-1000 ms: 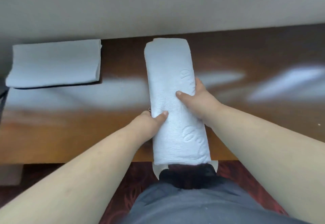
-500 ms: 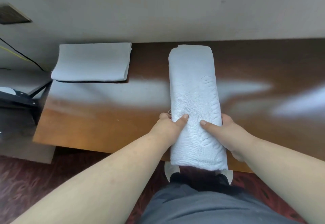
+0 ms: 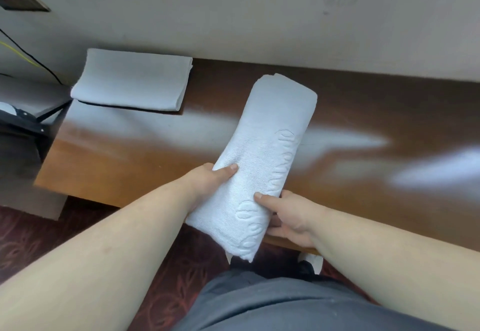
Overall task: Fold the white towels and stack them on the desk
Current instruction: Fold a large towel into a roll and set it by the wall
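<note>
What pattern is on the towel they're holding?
Plain white towel with embossed looping shapes along one side; head view.

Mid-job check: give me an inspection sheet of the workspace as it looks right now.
Surface: glossy brown desk, glare streaks, set against the wall.
Job's things: long folded towel lying diagonally, near end past the desk's front edge; flat folded towel at the far left corner.
Clutter: nothing seen.
Hands: left hand and right hand grip the long towel's near half from either side.
Cables: black cable and yellow cable along the wall, left.
Surroundings: beige wall; patterned red carpet; dark stand at left.
</note>
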A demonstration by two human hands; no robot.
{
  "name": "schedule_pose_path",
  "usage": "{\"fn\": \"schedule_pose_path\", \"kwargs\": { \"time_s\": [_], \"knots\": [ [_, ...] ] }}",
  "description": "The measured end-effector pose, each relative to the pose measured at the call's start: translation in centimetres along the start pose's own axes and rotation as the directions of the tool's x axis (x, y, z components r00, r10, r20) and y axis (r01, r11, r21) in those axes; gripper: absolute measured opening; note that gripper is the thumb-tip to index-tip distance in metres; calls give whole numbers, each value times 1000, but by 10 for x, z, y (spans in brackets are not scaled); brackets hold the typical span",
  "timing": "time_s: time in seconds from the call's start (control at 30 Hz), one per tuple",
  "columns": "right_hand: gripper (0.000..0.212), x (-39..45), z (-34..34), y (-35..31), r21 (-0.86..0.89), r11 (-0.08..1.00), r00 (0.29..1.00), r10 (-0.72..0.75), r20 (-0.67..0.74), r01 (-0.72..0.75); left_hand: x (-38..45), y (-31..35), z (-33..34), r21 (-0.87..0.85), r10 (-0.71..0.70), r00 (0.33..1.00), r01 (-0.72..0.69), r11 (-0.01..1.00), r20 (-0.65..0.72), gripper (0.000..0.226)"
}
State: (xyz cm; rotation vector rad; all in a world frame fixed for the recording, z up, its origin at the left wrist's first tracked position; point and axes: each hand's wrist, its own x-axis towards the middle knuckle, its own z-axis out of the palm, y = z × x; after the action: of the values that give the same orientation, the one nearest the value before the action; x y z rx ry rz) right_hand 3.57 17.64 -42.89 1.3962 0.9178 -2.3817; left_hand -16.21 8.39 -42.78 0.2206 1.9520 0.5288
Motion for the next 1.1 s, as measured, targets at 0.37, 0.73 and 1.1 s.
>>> {"fn": "schedule_pose_path", "kwargs": {
  "time_s": [0.37, 0.73, 1.1],
  "knots": [
    [64, -1, -23, -3, 117, 991, 992, -78, 103, 66, -19, 8, 36, -38, -71, 993, 68, 997, -90, 88],
    [46, -23, -5, -31, -351, 742, 799, -601, 28, 571, -54, 55, 55, 14, 341, 867, -361, 933, -363, 46],
    [102, -58, 30, -58, -905, 115, 645, -738, 198, 410, -76, 79, 45, -782, 344, 922, -346, 518, -180, 72]
  ]
}}
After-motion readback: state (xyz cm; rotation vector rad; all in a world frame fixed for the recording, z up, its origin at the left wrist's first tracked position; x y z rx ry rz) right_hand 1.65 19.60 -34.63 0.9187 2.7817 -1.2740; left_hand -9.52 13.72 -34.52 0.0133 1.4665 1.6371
